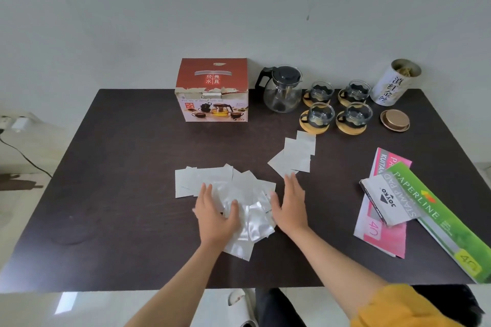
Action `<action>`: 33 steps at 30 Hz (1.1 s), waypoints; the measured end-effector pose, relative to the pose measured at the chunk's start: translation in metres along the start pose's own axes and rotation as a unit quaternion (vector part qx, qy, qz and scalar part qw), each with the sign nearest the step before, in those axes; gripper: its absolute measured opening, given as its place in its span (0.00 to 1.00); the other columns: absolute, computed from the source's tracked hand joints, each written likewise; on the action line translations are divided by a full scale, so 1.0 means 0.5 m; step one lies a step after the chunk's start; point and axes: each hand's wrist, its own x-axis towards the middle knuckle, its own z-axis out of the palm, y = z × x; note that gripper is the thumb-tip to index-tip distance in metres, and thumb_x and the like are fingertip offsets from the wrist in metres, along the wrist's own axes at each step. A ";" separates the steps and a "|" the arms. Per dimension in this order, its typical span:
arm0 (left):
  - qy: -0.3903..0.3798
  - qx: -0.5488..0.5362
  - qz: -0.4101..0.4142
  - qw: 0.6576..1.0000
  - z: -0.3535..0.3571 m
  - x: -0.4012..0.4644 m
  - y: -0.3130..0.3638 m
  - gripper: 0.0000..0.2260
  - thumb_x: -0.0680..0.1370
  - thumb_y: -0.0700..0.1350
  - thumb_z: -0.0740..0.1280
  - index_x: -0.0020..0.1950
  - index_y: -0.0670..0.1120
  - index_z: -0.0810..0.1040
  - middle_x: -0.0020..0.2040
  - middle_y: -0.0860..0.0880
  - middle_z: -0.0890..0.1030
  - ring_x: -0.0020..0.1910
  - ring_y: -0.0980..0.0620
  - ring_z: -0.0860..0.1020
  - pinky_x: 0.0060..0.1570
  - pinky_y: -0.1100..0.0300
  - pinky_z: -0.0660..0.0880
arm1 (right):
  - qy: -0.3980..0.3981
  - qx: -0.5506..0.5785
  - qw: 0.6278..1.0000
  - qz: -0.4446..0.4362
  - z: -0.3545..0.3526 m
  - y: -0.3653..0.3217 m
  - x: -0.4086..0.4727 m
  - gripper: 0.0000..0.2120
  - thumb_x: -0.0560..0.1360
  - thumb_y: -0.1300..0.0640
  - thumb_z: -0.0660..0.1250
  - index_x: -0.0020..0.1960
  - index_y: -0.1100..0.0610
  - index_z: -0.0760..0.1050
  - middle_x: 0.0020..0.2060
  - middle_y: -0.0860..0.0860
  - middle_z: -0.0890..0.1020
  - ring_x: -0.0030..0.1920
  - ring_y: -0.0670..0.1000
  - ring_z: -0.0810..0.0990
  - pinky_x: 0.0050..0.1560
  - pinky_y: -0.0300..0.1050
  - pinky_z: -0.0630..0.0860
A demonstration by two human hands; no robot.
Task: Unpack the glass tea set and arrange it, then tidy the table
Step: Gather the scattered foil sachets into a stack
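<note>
A pile of silver foil packets [239, 194] lies at the middle of the dark table [119, 167]. My left hand [216, 214] rests flat on the pile's left side, fingers spread. My right hand [289, 203] stands on edge against the pile's right side, fingers apart. A smaller group of packets [295, 154] lies further back to the right. The glass teapot [283, 89] with a black lid and handle stands at the back. Beside it several glass cups [336, 106] sit on round wooden coasters. The red tea-set box [214, 90] stands shut at the back centre.
A white tea tin [396, 82] stands open at the back right, its gold lid [395, 120] lying in front. Pink and green paper pads [430, 210] and a grey stamp-pad box [389, 200] lie at the right edge. A cable [24, 156] runs on the floor at left.
</note>
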 end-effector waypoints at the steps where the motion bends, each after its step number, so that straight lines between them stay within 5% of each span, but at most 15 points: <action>1: 0.002 0.046 0.004 0.999 -0.007 0.012 -0.010 0.39 0.69 0.61 0.63 0.75 0.44 0.57 0.77 0.48 0.55 0.76 0.49 0.52 0.73 0.41 0.45 | 0.001 -0.033 0.999 0.002 -0.013 0.007 0.027 0.29 0.81 0.50 0.58 0.77 0.58 0.54 0.78 0.55 0.52 0.77 0.56 0.50 0.76 0.59 0.50; 8: -0.011 0.253 -0.017 0.967 -0.024 0.059 -0.067 0.44 0.67 0.71 0.57 0.77 0.50 0.51 0.78 0.48 0.42 0.77 0.47 0.41 0.69 0.34 0.40 | -0.035 -0.180 0.982 0.052 -0.088 0.046 0.198 0.35 0.79 0.40 0.55 0.79 0.54 0.45 0.78 0.53 0.43 0.78 0.55 0.42 0.73 0.65 0.42; 15: -0.015 0.315 -0.012 0.949 -0.007 0.061 -0.070 0.42 0.69 0.73 0.52 0.77 0.52 0.48 0.79 0.50 0.45 0.77 0.51 0.41 0.70 0.35 0.42 | -0.056 -0.230 0.971 0.026 -0.069 0.075 0.215 0.34 0.79 0.37 0.48 0.79 0.53 0.46 0.79 0.52 0.43 0.78 0.55 0.41 0.73 0.66 0.43; 20: -0.015 0.313 -0.019 0.950 -0.008 0.057 -0.061 0.41 0.70 0.73 0.51 0.77 0.53 0.48 0.79 0.51 0.45 0.77 0.51 0.42 0.71 0.37 0.42 | -0.059 -0.215 0.973 -0.057 -0.006 0.050 0.127 0.35 0.77 0.36 0.40 0.78 0.53 0.51 0.79 0.52 0.49 0.78 0.55 0.45 0.73 0.63 0.45; 24: -0.014 0.299 -0.005 0.954 -0.012 0.053 -0.058 0.39 0.71 0.72 0.51 0.77 0.54 0.50 0.79 0.52 0.47 0.77 0.49 0.49 0.72 0.37 0.45 | -0.035 -0.061 0.992 -0.106 0.008 0.044 0.078 0.39 0.77 0.34 0.35 0.76 0.57 0.58 0.77 0.50 0.54 0.78 0.51 0.52 0.76 0.60 0.48; 28: -0.033 0.261 0.045 0.964 -0.018 0.041 -0.062 0.41 0.70 0.71 0.54 0.77 0.49 0.53 0.79 0.49 0.47 0.77 0.46 0.51 0.73 0.39 0.45 | -0.051 0.067 0.992 -0.099 -0.006 0.067 0.044 0.37 0.77 0.35 0.50 0.77 0.56 0.53 0.78 0.49 0.48 0.77 0.46 0.46 0.75 0.61 0.53; 31: -0.068 0.270 0.124 0.952 -0.024 0.047 -0.063 0.44 0.69 0.73 0.53 0.77 0.49 0.51 0.78 0.46 0.45 0.77 0.46 0.46 0.70 0.39 0.40 | -0.085 -0.043 0.986 -0.136 -0.022 0.087 0.009 0.49 0.69 0.27 0.58 0.78 0.56 0.47 0.78 0.52 0.42 0.77 0.49 0.40 0.75 0.56 0.41; 33: -0.051 0.263 0.103 0.958 -0.029 0.059 -0.055 0.47 0.68 0.76 0.50 0.78 0.48 0.49 0.78 0.45 0.42 0.77 0.47 0.41 0.69 0.39 0.38 | -0.123 -0.143 0.969 -0.157 -0.026 0.084 -0.019 0.57 0.63 0.20 0.53 0.78 0.54 0.38 0.77 0.54 0.36 0.76 0.52 0.34 0.72 0.57 0.34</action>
